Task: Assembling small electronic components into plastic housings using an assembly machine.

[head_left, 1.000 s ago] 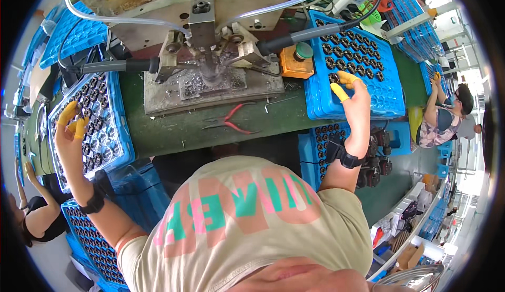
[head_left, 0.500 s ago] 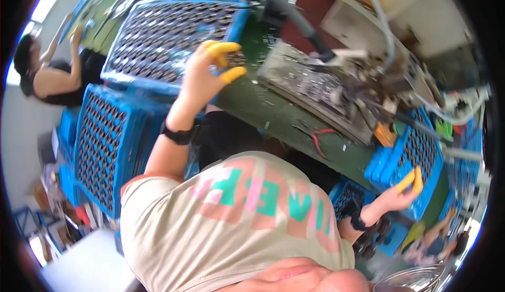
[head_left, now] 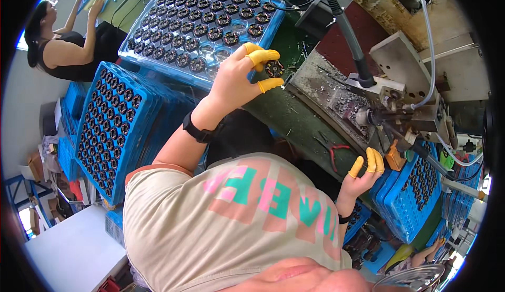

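Note:
In my left hand (head_left: 236, 79), yellow finger cots cover the tips of the thumb and fingers. Pinched between them is a small round motor stator (head_left: 274, 68) with dark slots and copper-coloured windings. This hand is just off the right edge of a clear plastic tray (head_left: 197, 79) with rows of similar stators, some of its pockets bare. My right hand (head_left: 363, 180), also in yellow finger cots, is raised with thumb and fingers apart and nothing in them. It is nearest the red-handled pliers (head_left: 332, 155) and the front of a metal machine (head_left: 386, 89).
Metal chips litter the machine's bed (head_left: 329, 89). A grey hose (head_left: 350, 37) arches over it. Blue stacked trays of stators stand at left (head_left: 134, 134) and right (head_left: 402, 205). An orange block (head_left: 394, 156) sits by the machine. Another person (head_left: 66, 50) works at far left.
My left hand has moved right, away from the tray, with the stator still pinched. My right hand has come up and leftward, closer to the machine and pliers. The view has shifted slightly.

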`<state>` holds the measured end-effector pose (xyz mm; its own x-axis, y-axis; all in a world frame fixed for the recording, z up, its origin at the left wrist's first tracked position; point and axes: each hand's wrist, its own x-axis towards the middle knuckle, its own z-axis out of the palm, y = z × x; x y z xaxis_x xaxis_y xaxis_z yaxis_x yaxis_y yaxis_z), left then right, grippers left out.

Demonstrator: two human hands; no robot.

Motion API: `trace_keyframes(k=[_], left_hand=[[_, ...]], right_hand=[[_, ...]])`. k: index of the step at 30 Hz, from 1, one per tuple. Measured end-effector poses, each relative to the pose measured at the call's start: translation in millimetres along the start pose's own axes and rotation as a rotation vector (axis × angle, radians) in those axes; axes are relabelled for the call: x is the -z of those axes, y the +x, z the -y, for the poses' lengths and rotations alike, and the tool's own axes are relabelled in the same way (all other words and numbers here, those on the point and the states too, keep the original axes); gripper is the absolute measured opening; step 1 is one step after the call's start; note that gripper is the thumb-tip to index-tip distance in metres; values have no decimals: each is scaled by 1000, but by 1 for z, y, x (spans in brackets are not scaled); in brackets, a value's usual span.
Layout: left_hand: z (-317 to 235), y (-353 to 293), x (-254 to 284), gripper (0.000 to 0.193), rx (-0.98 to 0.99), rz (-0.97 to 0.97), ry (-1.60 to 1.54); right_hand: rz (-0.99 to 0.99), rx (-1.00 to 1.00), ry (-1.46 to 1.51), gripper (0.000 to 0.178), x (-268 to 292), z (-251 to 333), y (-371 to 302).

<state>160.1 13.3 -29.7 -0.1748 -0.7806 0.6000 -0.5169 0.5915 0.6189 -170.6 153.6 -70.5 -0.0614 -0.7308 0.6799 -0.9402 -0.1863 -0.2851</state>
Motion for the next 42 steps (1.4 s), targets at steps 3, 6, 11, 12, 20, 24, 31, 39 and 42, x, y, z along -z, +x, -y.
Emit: trace_keyframes(k=[3, 6, 11, 12, 20, 24, 31, 39, 42], left_hand=[[-1, 1, 0, 45, 6, -6, 4], [1, 1, -1, 48, 0, -7, -1], [1, 0, -1, 50, 40, -9, -1], [0, 0, -1, 52, 51, -10, -7], [2, -2, -1, 46, 0, 19, 24], [-1, 2, -4, 47, -21, -1, 36], [-3, -1, -2, 47, 54, 8, 57], [-4, -1, -4, 46, 4, 13, 82], [-6, 0, -4, 45, 0, 25, 107]], right_hand=[[19, 30, -54, 24, -1, 1, 2], [16, 23, -65, 23, -1, 2, 3], [18, 21, -86, 22, -2, 0, 3], [12, 18, -83, 22, -2, 0, 4], [10, 17, -79, 22, -4, 0, 3], [6, -3, -116, 22, 0, 2, 4], [-52, -223, 246, 19, 5, 7, 16], [-13, -187, 403, 45, -9, 24, 81], [0, -246, 389, 48, -17, 23, 84]])
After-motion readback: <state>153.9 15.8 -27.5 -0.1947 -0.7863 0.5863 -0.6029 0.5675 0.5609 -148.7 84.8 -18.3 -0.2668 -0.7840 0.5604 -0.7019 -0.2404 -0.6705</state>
